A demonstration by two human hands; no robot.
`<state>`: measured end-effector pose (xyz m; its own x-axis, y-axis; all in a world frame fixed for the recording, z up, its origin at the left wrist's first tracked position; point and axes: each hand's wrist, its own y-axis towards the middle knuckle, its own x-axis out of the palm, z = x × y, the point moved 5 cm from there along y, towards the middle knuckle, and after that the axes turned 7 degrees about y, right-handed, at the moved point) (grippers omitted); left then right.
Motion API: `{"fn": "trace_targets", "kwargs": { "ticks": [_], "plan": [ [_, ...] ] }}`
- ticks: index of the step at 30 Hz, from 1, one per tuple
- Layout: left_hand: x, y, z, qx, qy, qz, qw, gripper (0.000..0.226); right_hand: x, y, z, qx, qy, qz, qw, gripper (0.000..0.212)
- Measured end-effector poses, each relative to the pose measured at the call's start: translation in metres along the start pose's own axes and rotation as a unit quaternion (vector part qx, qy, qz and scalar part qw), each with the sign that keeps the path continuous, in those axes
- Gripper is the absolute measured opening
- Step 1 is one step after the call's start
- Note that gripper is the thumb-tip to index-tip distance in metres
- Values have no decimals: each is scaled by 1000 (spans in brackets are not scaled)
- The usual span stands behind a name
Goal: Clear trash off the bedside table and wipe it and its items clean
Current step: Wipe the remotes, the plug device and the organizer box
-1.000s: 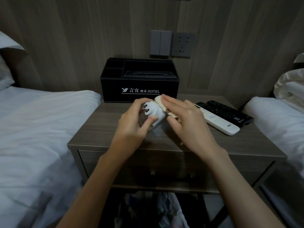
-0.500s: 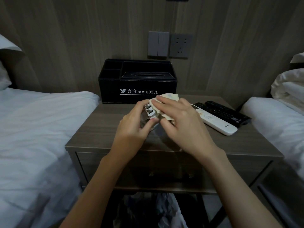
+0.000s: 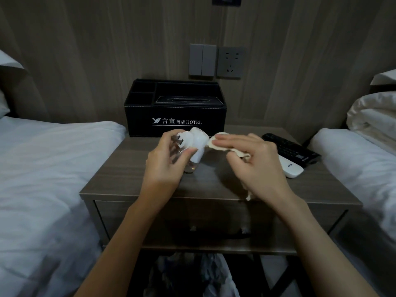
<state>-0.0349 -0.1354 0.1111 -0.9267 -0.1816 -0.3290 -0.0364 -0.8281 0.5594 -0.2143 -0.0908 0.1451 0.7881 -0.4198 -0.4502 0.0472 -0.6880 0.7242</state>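
Observation:
Over the brown bedside table (image 3: 120,179), my left hand (image 3: 165,166) grips a white plug-in device with a clear bottle (image 3: 196,146), its metal prongs pointing left. My right hand (image 3: 255,161) holds a cream cloth (image 3: 216,142) bunched under the fingers, the cloth's tip touching the device's right side. A black hotel tissue box (image 3: 175,112) stands at the back of the table. A white remote (image 3: 292,168) and a black remote (image 3: 291,148) lie at the right, partly hidden by my right hand.
White beds flank the table, the left bed (image 3: 49,179) and the right bed (image 3: 360,159). Switches and a socket (image 3: 229,63) are on the wooden wall behind. A bag of crumpled trash (image 3: 192,275) sits on the floor below the table's drawer.
My right hand with the cloth has slid off the device to its right side. The white device body is uncovered again, and the left hand has turned it a little.

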Motion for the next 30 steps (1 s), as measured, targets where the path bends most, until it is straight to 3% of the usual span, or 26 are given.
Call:
{"fn": "trace_targets", "kwargs": {
  "ticks": [3, 8, 10, 13, 17, 23, 30],
  "plan": [
    [-3, 3, 4, -22, -64, 24, 997, 37, -11, 1, 8, 35, -54, 28, 998, 37],
    [-6, 4, 10, -28, -131, 33, 990, 36, 6, -4, 21, 109, -101, -141, 979, 52],
    [-5, 4, 14, -26, -148, 20, 989, 34, 3, -2, 10, 114, -32, -126, 985, 61],
    [-2, 4, 21, -16, -165, -3, 986, 32, -3, 8, -6, 109, 120, -83, 983, 56],
    [8, 2, 29, 10, -171, -36, 985, 38, -6, 16, -10, 117, 219, -79, 966, 53],
    [21, 10, 31, -6, -199, -46, 979, 38, -14, 21, -5, 130, 295, -75, 943, 47],
    [42, 19, 39, -49, -234, -37, 970, 42, -30, 34, 12, 130, 271, -47, 953, 48]
  ]
}}
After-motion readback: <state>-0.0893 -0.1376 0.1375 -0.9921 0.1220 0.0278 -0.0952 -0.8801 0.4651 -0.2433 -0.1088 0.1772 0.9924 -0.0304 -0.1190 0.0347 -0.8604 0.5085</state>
